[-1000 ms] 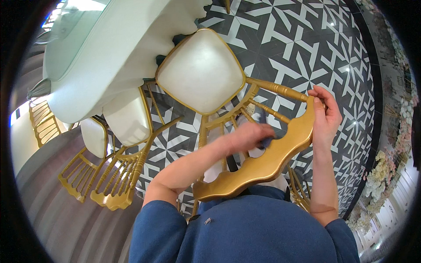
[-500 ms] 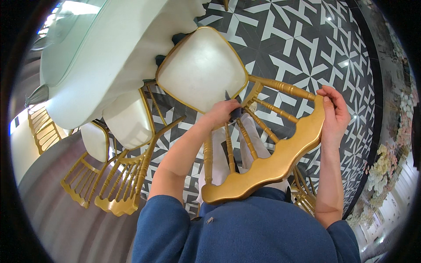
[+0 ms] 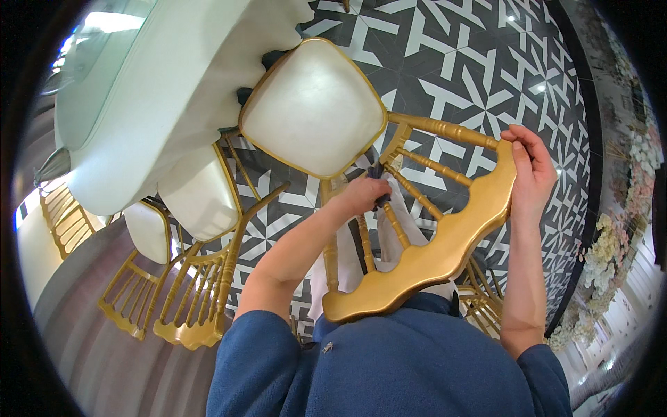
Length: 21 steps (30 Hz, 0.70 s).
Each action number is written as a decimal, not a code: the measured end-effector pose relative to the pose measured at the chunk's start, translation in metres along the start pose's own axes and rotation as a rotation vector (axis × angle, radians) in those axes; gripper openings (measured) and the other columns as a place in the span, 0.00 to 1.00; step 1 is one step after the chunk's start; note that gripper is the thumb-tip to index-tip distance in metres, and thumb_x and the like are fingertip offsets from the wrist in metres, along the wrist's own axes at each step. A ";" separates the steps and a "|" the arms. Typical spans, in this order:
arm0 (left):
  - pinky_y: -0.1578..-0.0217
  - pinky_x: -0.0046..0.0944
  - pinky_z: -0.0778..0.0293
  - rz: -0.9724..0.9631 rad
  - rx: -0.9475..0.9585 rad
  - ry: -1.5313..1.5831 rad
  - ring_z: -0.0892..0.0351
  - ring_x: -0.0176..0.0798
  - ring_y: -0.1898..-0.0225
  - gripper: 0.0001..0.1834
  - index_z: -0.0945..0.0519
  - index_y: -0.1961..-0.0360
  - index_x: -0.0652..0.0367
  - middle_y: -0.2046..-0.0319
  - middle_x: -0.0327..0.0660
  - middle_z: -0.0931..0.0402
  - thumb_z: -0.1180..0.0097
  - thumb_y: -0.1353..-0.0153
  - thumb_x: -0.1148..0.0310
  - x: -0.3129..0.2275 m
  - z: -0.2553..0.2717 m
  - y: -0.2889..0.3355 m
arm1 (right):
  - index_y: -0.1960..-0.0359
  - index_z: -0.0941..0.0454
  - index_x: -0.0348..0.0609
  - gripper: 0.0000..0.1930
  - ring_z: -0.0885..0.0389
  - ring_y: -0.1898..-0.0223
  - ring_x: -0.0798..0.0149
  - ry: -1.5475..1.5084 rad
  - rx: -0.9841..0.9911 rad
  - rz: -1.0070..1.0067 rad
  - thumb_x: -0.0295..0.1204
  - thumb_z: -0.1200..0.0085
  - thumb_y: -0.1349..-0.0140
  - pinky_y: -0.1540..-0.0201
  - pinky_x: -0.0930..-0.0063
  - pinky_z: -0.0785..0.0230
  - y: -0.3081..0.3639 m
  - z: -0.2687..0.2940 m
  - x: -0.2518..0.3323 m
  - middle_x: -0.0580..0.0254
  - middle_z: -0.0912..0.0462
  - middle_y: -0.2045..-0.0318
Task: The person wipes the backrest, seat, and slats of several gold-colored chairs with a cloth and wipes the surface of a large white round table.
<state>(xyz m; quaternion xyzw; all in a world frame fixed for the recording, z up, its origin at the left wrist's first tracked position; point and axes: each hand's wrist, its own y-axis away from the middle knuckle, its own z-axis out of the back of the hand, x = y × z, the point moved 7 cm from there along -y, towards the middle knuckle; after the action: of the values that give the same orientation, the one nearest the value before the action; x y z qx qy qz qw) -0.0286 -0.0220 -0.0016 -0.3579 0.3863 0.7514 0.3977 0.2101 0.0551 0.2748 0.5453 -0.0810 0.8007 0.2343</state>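
Note:
A gold chair (image 3: 427, 260) with a white padded seat (image 3: 316, 108) stands in front of me, its backrest nearest my body. Pinched in my left hand (image 3: 367, 194) is a dark cloth (image 3: 377, 174), pressed around one of the turned spindles in the middle of the backrest. Part of the cloth is hidden by my fingers. My right hand (image 3: 532, 170) grips the right end of the scalloped top rail, with its thumb on the near face and its fingers curled over the corner.
At the left is a table (image 3: 187, 76) under a white cloth, with a glass top (image 3: 104, 76). More gold chairs (image 3: 191, 323) line its side. Patterned grey and white tiles (image 3: 445, 55) cover the floor. Pale flowers (image 3: 601, 254) run along the right wall.
My left hand has moved down the spindle, toward the top rail, with the cloth. My right hand keeps its hold on the rail. The view has shifted slightly.

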 end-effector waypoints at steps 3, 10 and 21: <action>0.59 0.50 0.23 -0.106 -0.026 0.014 0.20 0.53 0.56 0.17 0.21 0.58 0.53 0.59 0.40 0.22 0.41 0.51 0.79 -0.060 0.032 0.016 | 0.50 0.19 0.37 0.12 0.22 0.59 0.76 -0.003 -0.009 0.001 0.21 0.51 0.30 0.55 0.82 0.31 -0.001 0.002 -0.001 0.64 0.15 0.59; 0.62 0.49 0.22 -0.213 -0.015 0.142 0.19 0.52 0.58 0.22 0.22 0.55 0.56 0.57 0.40 0.23 0.41 0.56 0.80 -0.174 0.085 0.056 | 0.50 0.19 0.37 0.11 0.21 0.58 0.76 -0.006 -0.005 0.008 0.22 0.52 0.30 0.53 0.82 0.31 -0.004 0.002 -0.006 0.64 0.15 0.59; 0.49 0.47 0.24 0.252 -0.124 0.058 0.23 0.51 0.46 0.31 0.23 0.47 0.49 0.45 0.38 0.27 0.39 0.54 0.82 0.017 0.074 0.053 | 0.49 0.20 0.36 0.12 0.21 0.58 0.76 0.007 -0.003 0.005 0.23 0.52 0.30 0.54 0.83 0.31 -0.003 0.002 -0.006 0.63 0.15 0.59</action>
<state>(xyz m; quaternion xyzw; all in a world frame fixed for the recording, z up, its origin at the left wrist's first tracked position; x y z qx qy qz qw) -0.0992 0.0270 0.0324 -0.3518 0.3923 0.8072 0.2661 0.2149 0.0553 0.2698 0.5421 -0.0827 0.8031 0.2332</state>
